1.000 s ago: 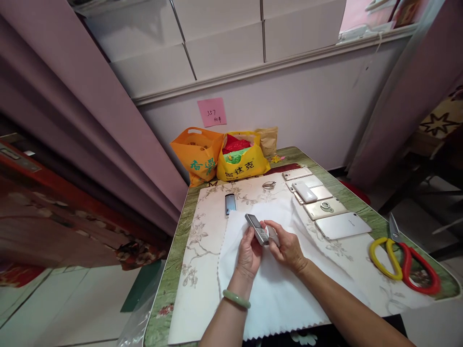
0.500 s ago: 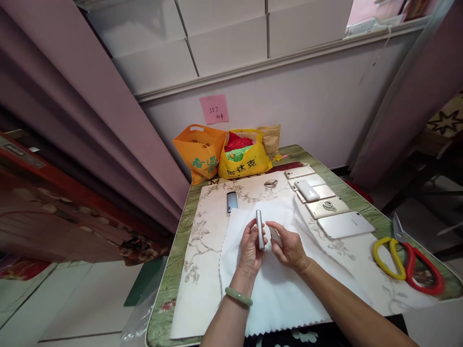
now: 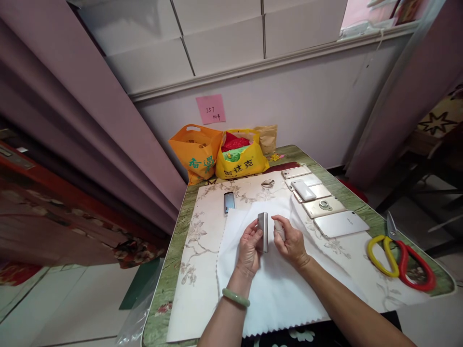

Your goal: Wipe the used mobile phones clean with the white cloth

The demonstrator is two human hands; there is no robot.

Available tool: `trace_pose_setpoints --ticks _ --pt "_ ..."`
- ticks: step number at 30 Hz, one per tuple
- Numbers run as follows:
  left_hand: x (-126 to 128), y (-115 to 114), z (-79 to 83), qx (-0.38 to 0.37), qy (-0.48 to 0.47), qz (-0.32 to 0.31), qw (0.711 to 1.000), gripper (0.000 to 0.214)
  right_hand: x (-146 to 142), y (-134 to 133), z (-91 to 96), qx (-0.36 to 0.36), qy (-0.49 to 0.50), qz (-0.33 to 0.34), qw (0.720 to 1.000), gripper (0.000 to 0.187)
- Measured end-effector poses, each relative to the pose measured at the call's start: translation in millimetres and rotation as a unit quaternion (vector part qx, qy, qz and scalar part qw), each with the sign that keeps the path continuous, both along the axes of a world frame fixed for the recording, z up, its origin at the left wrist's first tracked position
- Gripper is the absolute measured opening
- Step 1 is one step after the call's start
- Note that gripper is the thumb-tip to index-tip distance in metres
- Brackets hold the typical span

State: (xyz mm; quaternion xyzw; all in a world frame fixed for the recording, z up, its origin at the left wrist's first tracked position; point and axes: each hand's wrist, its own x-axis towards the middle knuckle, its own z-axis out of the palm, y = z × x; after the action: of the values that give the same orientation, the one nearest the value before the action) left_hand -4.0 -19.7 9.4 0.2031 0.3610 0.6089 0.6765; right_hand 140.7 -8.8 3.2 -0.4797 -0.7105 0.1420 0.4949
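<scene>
Phone of silver finish (image 3: 266, 233) is held roughly upright over the white cloth (image 3: 285, 299), one narrow side turned toward the camera. It is pinched between the thumb and fingers of the left hand (image 3: 250, 248), so that grip is closed around it. In the right hand (image 3: 292, 246), just beside the phone but apart from it, a small pale piece (image 3: 279, 230) (too little of it shows to be named) is pinched by the other grip. Beneath the cloth, a floral-patterned sheet (image 3: 181, 311) is spread on the green wood-grained counter (image 3: 166, 282). A blue phone (image 3: 229, 203) is laid near the cloth's far left corner. On the right, a white vivo phone (image 3: 342, 224) and a gold phone with a ring holder (image 3: 315, 209) are lined up with other pale phones (image 3: 295, 172), on which a small white phone (image 3: 303, 190) is rested. Nearer the right edge, scissors (image 3: 392, 233) with one yellow and one red handle are placed. At the far end, an orange bag (image 3: 198, 161), a yellow bag (image 3: 244, 166) and a tan pouch (image 3: 266, 140) are stood side by side.
</scene>
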Motion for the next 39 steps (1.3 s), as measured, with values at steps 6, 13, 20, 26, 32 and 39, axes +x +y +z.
trace_pose_setpoints --ticks 6,13,20,26,32,39 --pt "-5 2 -3.6 -0.016 -0.059 0.032 0.998 0.042 -3 -6 1.4 0.066 -0.067 0.15 0.984 0.053" --pt "-8 2 -4.1 -0.006 -0.134 0.026 0.991 0.03 -5 -8 1.0 0.038 -0.053 0.146 0.987 0.052" --pt "-5 4 -2.3 -0.044 -0.143 0.068 0.986 0.031 -7 -7 3.5 0.014 -0.092 0.146 0.985 0.05" --pt "-7 6 0.1 -0.055 -0.165 0.074 0.982 0.032 -8 -6 2.1 -0.005 -0.104 0.129 0.986 0.05" --pt "-8 1 6.9 -0.047 -0.16 0.034 0.985 0.031 -7 -4 4.3 -0.046 -0.096 0.072 0.992 0.04" --pt "-8 1 5.9 -0.063 -0.138 -0.017 0.988 0.029 -10 -2 9.9 -0.098 -0.05 0.08 0.991 0.042"
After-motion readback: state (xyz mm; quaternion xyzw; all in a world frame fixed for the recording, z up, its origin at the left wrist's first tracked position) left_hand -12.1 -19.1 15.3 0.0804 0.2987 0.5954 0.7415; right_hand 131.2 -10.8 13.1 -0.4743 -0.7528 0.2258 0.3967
